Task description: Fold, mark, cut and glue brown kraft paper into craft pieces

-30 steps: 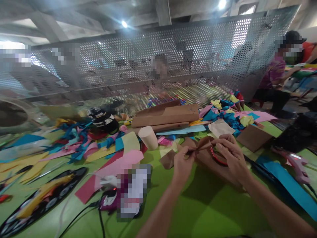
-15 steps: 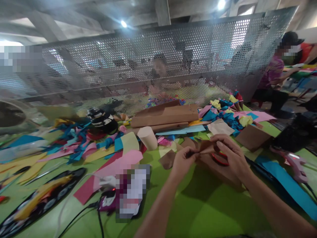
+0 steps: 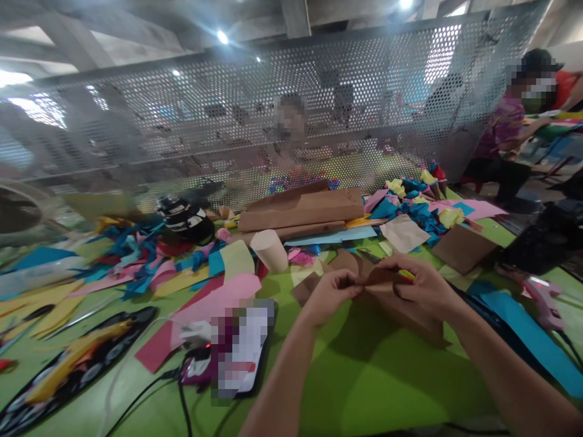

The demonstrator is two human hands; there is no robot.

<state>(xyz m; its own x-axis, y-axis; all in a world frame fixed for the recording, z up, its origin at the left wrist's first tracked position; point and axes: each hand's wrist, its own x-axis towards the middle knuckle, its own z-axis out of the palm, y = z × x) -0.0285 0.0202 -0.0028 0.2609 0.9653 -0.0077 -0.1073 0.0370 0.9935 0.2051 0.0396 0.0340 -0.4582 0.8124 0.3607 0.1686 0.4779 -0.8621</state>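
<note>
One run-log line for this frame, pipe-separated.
left hand: pinching brown paper | right hand: holding same paper | nearby: cream cylinder, pink glue gun | surface: green table

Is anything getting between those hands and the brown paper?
Nothing visible does: the left hand pinches the brown paper near its left end, and the right hand holds it directly, farther right.

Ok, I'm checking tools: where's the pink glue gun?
In the head view, the pink glue gun lies far right, just right of the blue paper.

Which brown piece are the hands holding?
The brown piece between the left hand and right hand; the brown square and long brown stack lie unheld.
</note>
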